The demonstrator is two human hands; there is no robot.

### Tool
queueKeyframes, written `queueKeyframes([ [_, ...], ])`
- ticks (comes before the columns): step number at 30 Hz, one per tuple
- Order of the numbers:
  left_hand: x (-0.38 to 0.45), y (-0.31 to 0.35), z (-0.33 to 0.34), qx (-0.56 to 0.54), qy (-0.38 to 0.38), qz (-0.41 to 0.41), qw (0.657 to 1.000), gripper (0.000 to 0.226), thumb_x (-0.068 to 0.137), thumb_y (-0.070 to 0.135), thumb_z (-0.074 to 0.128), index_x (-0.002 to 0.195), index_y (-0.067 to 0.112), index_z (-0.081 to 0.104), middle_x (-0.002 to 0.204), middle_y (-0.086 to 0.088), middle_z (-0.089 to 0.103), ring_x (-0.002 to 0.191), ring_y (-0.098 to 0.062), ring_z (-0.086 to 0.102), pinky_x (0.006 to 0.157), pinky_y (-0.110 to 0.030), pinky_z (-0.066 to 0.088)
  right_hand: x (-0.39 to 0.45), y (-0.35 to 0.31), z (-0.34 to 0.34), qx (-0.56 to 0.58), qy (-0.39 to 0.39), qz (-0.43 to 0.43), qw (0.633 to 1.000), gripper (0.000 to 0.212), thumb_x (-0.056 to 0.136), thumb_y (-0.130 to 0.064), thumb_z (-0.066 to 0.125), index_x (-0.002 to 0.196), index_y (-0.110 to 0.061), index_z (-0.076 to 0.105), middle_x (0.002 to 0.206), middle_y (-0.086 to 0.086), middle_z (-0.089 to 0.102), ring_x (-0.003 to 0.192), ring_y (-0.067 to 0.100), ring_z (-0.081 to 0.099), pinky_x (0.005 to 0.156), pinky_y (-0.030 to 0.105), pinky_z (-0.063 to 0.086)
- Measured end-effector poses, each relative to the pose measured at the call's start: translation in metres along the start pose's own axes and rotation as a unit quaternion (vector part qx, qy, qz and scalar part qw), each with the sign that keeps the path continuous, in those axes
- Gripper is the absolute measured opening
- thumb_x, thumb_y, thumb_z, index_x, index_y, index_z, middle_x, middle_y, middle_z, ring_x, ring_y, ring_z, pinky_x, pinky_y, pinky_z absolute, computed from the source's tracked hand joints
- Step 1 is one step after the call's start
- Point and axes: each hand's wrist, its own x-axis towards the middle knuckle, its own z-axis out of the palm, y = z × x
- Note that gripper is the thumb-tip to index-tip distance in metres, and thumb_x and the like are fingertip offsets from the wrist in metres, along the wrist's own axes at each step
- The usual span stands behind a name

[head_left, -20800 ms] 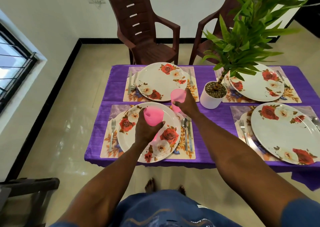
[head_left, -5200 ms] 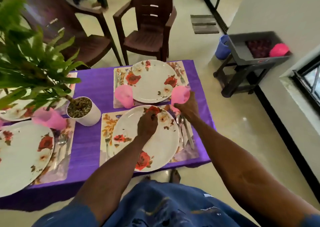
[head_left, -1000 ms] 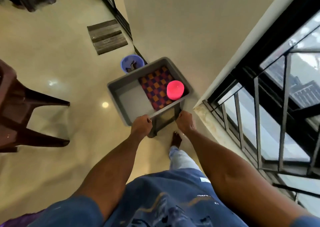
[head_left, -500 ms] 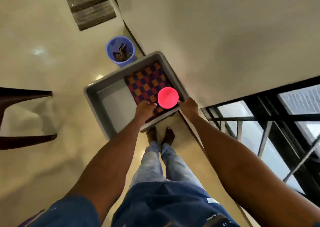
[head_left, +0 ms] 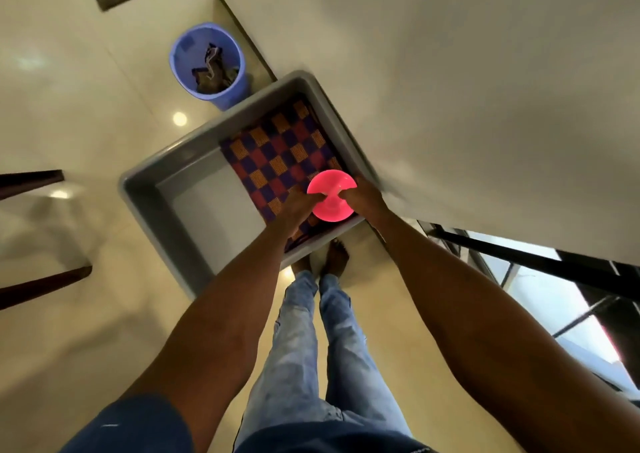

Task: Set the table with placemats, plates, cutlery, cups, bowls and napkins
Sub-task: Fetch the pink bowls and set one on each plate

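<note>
A grey tub is seen from above, beside the wall, with a checkered cloth lying in its right part. On the near right corner of this cloth stands a pink bowl stack, which looks like upturned bowls, though how many are stacked cannot be told. The left hand is placed on the left side of the stack and the right hand on its right side; the fingers of both are curled against it, so it is judged to be held from two sides. How firm the grip is cannot be told, because the fingertips are blurred.

The step in hand is judged to be the fetching of the bowls. The table itself is not in view. For the next move, the stack should be lifted straight up over the tub rim and kept level, so that nothing slips. The cloth, perhaps the napkins, is left for later.

A blue bucket stands on the floor at the far side of the tub.
</note>
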Motion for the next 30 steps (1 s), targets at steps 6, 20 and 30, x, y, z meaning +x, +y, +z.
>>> queueKeyframes([
  [6,0.006,0.001,0.003,0.008,0.004,0.010,1.000,0.041,0.093,0.015,0.055,0.131,0.000,0.053,0.111,-0.013,0.061,0.103,-0.029,0.059,0.066,-0.028,0.046,0.007,0.000,0.007,-0.048,0.017,0.002,0.999,0.036,0.090,-0.017,0.053,0.125,-0.013,0.059,0.116,0.011,0.065,0.109,0.032,0.061,0.080,0.029,0.043],
  [20,-0.163,0.011,-0.062,-0.274,0.033,0.026,0.961,0.042,0.085,0.044,0.067,0.119,0.023,0.052,0.110,-0.005,0.063,0.106,-0.029,0.060,0.097,-0.047,0.051,-0.143,-0.066,-0.010,0.106,0.006,-0.127,0.986,0.029,0.086,-0.021,0.060,0.112,-0.007,0.061,0.097,0.007,0.061,0.090,0.027,0.059,0.066,0.030,0.048],
  [30,-0.261,-0.078,-0.108,-0.489,0.138,0.086,0.857,0.072,0.067,0.057,0.066,0.129,0.024,0.051,0.125,-0.014,0.059,0.112,-0.036,0.059,0.079,-0.042,0.057,-0.243,-0.102,0.082,0.061,-0.079,-0.234,0.967,0.032,0.091,-0.031,0.056,0.114,-0.010,0.063,0.107,0.006,0.065,0.092,0.023,0.060,0.066,0.032,0.050],
])
